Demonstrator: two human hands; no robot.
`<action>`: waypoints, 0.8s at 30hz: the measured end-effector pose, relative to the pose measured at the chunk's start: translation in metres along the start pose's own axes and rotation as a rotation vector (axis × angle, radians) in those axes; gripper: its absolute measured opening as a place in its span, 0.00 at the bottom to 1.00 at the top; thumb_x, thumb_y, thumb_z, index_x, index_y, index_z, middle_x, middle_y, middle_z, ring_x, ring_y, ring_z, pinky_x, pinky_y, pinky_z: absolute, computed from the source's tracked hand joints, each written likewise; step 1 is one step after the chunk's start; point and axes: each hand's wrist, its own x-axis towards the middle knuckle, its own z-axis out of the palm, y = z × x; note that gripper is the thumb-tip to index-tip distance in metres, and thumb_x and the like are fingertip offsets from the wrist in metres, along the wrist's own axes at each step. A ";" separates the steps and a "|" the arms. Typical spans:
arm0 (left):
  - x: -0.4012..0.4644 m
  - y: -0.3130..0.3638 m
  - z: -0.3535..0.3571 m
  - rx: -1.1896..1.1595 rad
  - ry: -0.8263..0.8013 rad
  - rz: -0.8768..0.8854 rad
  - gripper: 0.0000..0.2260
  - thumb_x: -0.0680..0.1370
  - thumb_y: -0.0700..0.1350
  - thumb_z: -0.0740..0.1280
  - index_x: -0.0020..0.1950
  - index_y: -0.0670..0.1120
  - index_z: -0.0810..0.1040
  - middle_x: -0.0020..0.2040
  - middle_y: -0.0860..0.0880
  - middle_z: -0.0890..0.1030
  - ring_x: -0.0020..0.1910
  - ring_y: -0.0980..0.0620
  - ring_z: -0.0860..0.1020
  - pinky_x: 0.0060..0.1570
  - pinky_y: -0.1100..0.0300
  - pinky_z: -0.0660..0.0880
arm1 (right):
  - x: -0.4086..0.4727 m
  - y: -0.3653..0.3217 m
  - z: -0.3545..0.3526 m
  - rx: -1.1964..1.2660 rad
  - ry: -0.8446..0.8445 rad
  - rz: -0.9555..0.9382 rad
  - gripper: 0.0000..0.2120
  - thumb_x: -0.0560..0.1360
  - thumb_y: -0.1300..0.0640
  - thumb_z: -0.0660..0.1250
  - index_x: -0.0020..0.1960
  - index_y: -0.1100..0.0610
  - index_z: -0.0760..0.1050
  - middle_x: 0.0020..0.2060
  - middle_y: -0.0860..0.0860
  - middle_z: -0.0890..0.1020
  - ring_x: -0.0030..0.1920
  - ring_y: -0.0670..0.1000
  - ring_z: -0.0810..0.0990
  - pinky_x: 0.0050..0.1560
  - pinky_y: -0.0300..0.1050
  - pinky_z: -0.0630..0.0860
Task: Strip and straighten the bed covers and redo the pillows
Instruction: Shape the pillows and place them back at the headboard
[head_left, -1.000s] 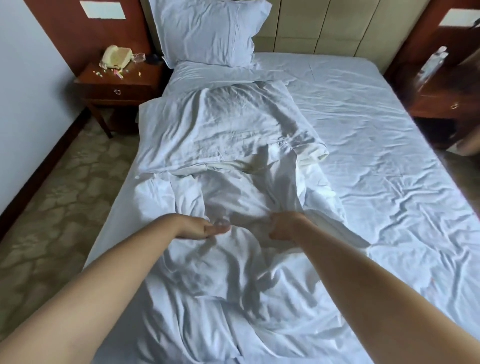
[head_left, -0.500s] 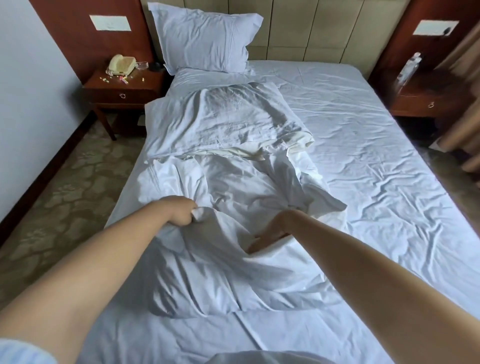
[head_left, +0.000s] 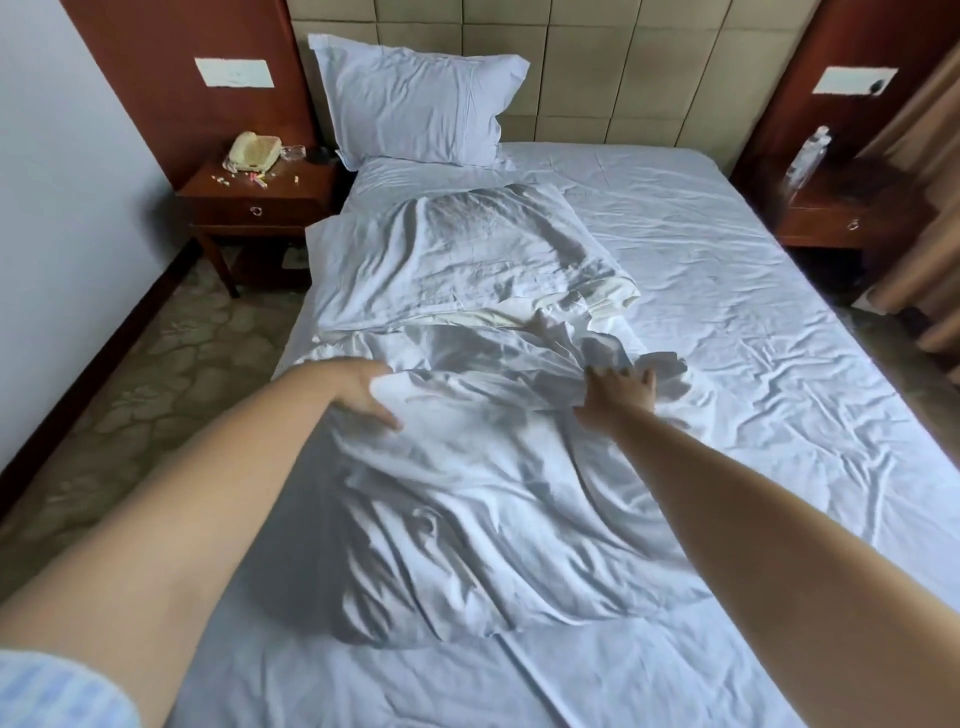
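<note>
A crumpled white duvet cover lies bunched on the left half of the bed, over the wrinkled fitted sheet. My left hand grips a fold at the cover's upper left edge, thumb over the cloth. My right hand is spread with straight fingers above the cover's upper right folds, holding nothing. Beyond them lies a flattened pillow with cream filling showing at its open end. A plump white pillow leans against the headboard.
A wooden nightstand with a cream telephone stands at the bed's left. Another nightstand with a clear bottle stands at the right, beside beige curtains. Patterned floor runs along the left wall.
My right hand has let go of the cover and spread its fingers. The cover has been pulled toward the foot of the bed. My view has drawn back from the headboard.
</note>
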 end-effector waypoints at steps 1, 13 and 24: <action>0.007 -0.007 0.008 0.038 -0.076 0.025 0.49 0.65 0.56 0.78 0.78 0.50 0.53 0.75 0.49 0.63 0.71 0.48 0.65 0.68 0.57 0.63 | 0.001 -0.003 0.009 -0.029 -0.035 -0.020 0.25 0.76 0.52 0.61 0.73 0.50 0.62 0.66 0.53 0.73 0.70 0.54 0.67 0.72 0.59 0.52; 0.100 0.016 0.016 0.348 -0.153 -0.184 0.18 0.77 0.49 0.60 0.67 0.49 0.71 0.67 0.47 0.73 0.66 0.45 0.70 0.69 0.40 0.60 | 0.069 0.005 0.023 0.049 0.461 0.023 0.12 0.73 0.58 0.58 0.49 0.58 0.78 0.43 0.55 0.81 0.47 0.57 0.80 0.63 0.53 0.69; 0.178 0.083 0.034 -0.143 0.384 -0.006 0.21 0.78 0.62 0.53 0.49 0.48 0.76 0.53 0.47 0.82 0.55 0.44 0.78 0.54 0.53 0.72 | 0.165 -0.007 0.033 0.368 0.415 0.080 0.21 0.77 0.53 0.46 0.48 0.62 0.76 0.45 0.61 0.80 0.50 0.62 0.78 0.57 0.55 0.67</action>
